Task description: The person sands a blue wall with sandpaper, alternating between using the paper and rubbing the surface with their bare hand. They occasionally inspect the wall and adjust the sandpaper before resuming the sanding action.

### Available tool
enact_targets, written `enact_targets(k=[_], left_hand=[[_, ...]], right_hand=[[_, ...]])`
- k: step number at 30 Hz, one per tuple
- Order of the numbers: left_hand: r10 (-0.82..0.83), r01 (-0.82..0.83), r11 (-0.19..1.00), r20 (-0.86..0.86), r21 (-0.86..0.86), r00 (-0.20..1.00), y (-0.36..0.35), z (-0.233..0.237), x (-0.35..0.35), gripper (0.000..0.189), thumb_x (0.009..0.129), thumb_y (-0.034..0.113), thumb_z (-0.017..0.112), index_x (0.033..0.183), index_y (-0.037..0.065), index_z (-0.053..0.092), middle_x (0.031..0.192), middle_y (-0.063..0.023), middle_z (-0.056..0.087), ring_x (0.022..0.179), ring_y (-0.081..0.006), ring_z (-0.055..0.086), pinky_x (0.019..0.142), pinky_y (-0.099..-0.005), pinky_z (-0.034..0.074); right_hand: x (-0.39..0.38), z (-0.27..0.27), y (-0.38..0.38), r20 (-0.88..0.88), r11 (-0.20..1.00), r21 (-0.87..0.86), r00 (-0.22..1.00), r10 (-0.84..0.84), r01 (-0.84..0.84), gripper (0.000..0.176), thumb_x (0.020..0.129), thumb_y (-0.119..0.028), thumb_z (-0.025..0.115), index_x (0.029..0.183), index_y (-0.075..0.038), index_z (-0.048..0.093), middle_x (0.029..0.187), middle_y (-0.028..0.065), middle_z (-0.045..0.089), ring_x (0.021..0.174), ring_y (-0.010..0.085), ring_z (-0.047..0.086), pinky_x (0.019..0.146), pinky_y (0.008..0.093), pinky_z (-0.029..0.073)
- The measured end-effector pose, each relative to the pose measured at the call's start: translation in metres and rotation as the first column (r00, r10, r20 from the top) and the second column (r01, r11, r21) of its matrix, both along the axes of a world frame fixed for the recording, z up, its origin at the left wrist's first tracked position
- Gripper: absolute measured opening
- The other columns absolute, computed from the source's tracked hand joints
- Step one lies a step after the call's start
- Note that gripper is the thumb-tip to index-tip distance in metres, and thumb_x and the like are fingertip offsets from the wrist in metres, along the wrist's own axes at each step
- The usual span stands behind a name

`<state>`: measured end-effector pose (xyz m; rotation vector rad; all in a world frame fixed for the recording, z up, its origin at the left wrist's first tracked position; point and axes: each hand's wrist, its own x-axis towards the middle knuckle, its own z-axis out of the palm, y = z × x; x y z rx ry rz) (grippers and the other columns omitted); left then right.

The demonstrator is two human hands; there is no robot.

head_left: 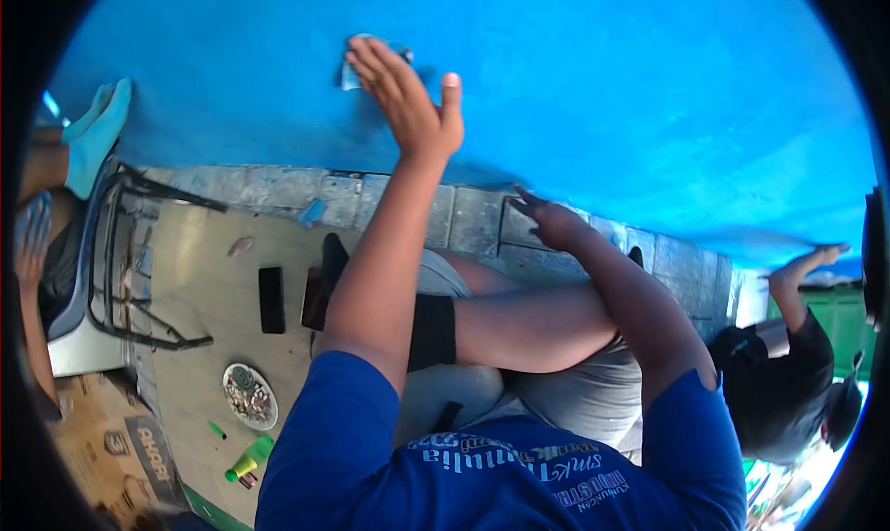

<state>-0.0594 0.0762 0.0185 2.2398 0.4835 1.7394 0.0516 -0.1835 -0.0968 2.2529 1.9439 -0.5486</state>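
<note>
My left hand (408, 104) is raised against the bright blue wall (575, 76), fingers stretched out and thumb apart. Its fingertips overlap a small pale patch or sheet (350, 78) at the wall; whether they press on it cannot be made out. Lower and to the right, my right hand (554, 225) hangs in front of the grey block edging (477, 220), with its fingers apart and nothing seen in them. My crossed legs lie below it.
On the floor at left are a dark phone (272, 300), a plate (250, 396) and a green bottle (249, 459). A metal-framed chair (109, 281) and a cardboard box (107, 443) stand further left. Two other people are near, one at each side; the right one (779, 383) reaches up.
</note>
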Motion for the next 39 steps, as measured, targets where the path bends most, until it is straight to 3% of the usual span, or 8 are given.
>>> enact_targets(k=[5,12,15,17,27,36,38,39], left_hand=[[-0.032,0.030,0.998,-0.039,-0.051,0.999,-0.001,-0.002,-0.004,0.096,0.102,0.058,0.036,0.156,-0.009,-0.004,0.162,-0.0342,-0.006,0.150,-0.0538,-0.006,0.120,-0.0610,0.000],[-0.005,0.005,0.999,0.000,-0.039,1.000,0.002,-0.007,0.005,0.096,0.102,0.058,0.037,0.156,-0.010,-0.004,0.162,-0.0353,-0.006,0.150,-0.0540,-0.006,0.119,-0.0629,-0.001],[-0.013,0.013,1.000,0.010,-0.018,1.000,0.005,-0.009,0.006,0.096,0.102,0.057,0.038,0.156,-0.011,-0.004,0.162,-0.0355,-0.007,0.149,-0.0547,-0.007,0.118,-0.0632,-0.001],[0.012,-0.012,1.000,-0.015,0.009,1.000,0.005,-0.009,0.004,0.095,0.102,0.055,0.039,0.155,-0.011,-0.005,0.162,-0.0357,-0.008,0.149,-0.0556,-0.008,0.119,-0.0625,0.000],[0.000,0.001,0.999,-0.024,0.041,1.000,0.003,-0.002,0.003,0.092,0.104,0.049,0.037,0.154,-0.011,-0.011,0.160,-0.0375,-0.013,0.149,-0.0528,-0.013,0.119,-0.0610,-0.006],[0.045,-0.044,0.998,-0.022,0.045,0.999,0.002,-0.002,0.003,0.092,0.104,0.051,0.036,0.155,-0.010,-0.011,0.161,-0.0350,-0.013,0.150,-0.0518,-0.012,0.119,-0.0615,-0.004],[0.035,-0.036,0.998,0.005,0.058,0.999,0.004,-0.004,0.007,0.092,0.104,0.052,0.037,0.155,-0.009,-0.010,0.162,-0.0337,-0.012,0.150,-0.0516,-0.011,0.119,-0.0615,-0.004],[0.084,-0.082,0.995,-0.023,0.059,0.996,0.007,-0.008,0.006,0.092,0.104,0.052,0.036,0.156,-0.008,-0.010,0.162,-0.0329,-0.013,0.150,-0.0507,-0.010,0.120,-0.0612,0.001]], right_hand=[[0.002,0.058,0.009,-0.100,0.862,0.319,0.918,-0.383,0.394,0.023,0.088,-0.018,0.072,0.109,-0.007,0.072,0.102,0.0183,0.072,0.090,0.0400,0.069,0.078,0.0470,0.056],[-0.001,0.060,0.000,-0.230,0.823,0.390,0.909,-0.348,0.414,0.030,0.094,-0.029,0.068,0.112,-0.005,0.071,0.102,0.0174,0.073,0.090,0.0369,0.070,0.082,0.0465,0.056],[-0.011,0.078,0.007,-0.725,0.722,0.135,0.564,-0.395,0.679,0.050,0.100,-0.045,0.058,0.126,-0.003,0.065,0.115,0.0159,0.070,0.102,0.0294,0.069,0.092,0.0427,0.052],[-0.014,0.102,0.007,-0.927,0.702,-0.370,-0.283,-0.244,0.608,0.071,0.102,-0.060,0.044,0.140,-0.001,0.054,0.131,0.0144,0.063,0.116,0.0233,0.062,0.101,0.0381,0.046],[-0.011,0.125,-0.027,-0.878,0.710,-0.332,-0.478,0.008,0.621,0.082,0.101,-0.067,0.033,0.144,0.002,0.046,0.136,0.0165,0.060,0.120,0.0237,0.061,0.101,0.0350,0.046],[-0.019,0.126,-0.024,-0.887,0.725,-0.276,-0.458,0.061,0.631,0.069,0.103,-0.056,0.045,0.137,0.003,0.052,0.134,0.0182,0.061,0.121,0.0260,0.060,0.103,0.0371,0.047],[-0.035,0.141,-0.027,-0.813,0.303,0.504,0.563,-0.148,0.809,0.043,0.100,-0.028,0.061,0.128,0.004,0.058,0.130,0.0186,0.063,0.122,0.0292,0.059,0.104,0.0394,0.046],[-0.030,0.164,-0.033,-0.304,0.124,0.932,0.921,-0.244,0.340,0.030,0.093,-0.005,0.065,0.121,0.006,0.061,0.132,0.0204,0.060,0.126,0.0328,0.056,0.105,0.0410,0.046]])
